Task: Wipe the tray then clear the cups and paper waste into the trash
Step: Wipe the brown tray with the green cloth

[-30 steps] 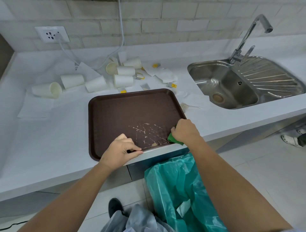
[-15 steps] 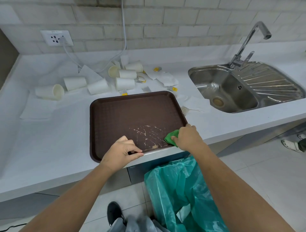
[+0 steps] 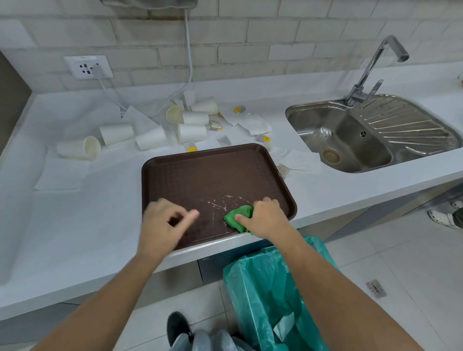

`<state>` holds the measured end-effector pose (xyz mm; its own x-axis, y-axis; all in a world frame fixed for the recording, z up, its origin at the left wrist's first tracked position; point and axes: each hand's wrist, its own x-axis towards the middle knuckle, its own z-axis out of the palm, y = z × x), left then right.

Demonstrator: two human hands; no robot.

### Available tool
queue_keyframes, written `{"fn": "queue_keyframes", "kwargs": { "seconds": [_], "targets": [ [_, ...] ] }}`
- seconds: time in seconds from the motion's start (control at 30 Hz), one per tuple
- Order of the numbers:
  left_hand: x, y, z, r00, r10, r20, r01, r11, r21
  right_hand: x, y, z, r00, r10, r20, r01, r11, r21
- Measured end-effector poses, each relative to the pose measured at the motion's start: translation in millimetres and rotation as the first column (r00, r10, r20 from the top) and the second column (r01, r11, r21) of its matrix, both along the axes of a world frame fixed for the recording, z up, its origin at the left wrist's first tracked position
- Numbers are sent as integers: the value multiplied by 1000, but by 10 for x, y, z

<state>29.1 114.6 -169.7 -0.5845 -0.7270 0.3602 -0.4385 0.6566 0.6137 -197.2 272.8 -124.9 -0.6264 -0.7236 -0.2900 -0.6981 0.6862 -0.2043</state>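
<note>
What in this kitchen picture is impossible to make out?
- Left hand: motion-blurred in the head view; whether it touches the tray is unclear.
- Tray surface under the green cloth: head view, hidden by cloth and right hand.
- Wall device: head view, cut off by the top edge.
- Trash bag inside: head view, mostly hidden by its folds and the forearm.

cups (image 3: 160, 130) behind tray (image 3: 190, 172) — sink (image 3: 350, 140) right — trash bag (image 3: 273, 295) below
</note>
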Motion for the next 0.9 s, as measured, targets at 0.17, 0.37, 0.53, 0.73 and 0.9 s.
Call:
{"fn": "queue_keyframes", "kwargs": {
  "seconds": [0.17,0.37,0.53,0.73,0.9],
  "targets": [
    [326,-526,-53,861,406,305,-462,877,136,-116,81,56,971,178,158,-163,981,-105],
    [219,-481,-153,848,364,385,-434,894,112,52,-26,86,971,215,99,-210,976,-61],
    [183,-489,-196,845,396,359,-457,884,100,592,-320,101,978,200,63,-196,979,-56],
    [177,-499,-245,859,415,300,-465,877,118,1349,-774,43,950,278,141,-254,953,-168],
    [203,-502,-241,873,402,278,-449,883,134,1288,-758,14,944,279,174,-245,950,-193]
  ]
}}
